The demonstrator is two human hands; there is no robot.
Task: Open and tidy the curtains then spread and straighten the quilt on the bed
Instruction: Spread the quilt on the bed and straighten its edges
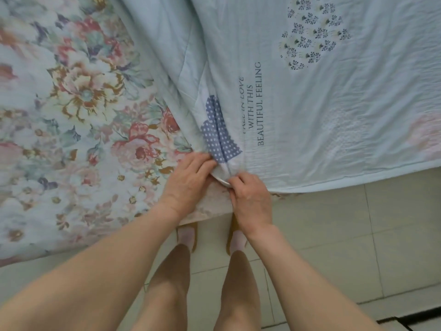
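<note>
Seen from above, at the edge of a bed (207,211) that fills the upper and left parts of the frame. Spread over the upper right: a pale blue cotton quilt (334,139) printed with dark lettering, a cluster of small navy sprigs near the top right, and a blue white-dotted patch (219,137) just above centre. Bunched into long folds along its left side, running from top centre down to the middle of the frame; flat but finely wrinkled to the right, with its lower edge hanging just past the bed's side. Bare across the left half: a floral bedsheet (71,115) in pink, cream and faded blue. At centre frame, both hands meeting on the quilt's folded corner. Left hand (188,180) laid palm down, fingers curled over the fold just below the dotted patch, grip closed on the cloth. Right hand (250,199) just beside it, touching the same corner, thumb and forefinger pinched tight on the white hem of the quilt, remaining fingers tucked under. Bare forearms reaching in from lower left and lower right. Below the hands, two bare legs and feet in pale socks and tan slippers (188,237), toes right at the bed's edge. Pale square floor tiles (358,235) across the lower right, a dark strip in the bottom right corner too little shown to identify.
</note>
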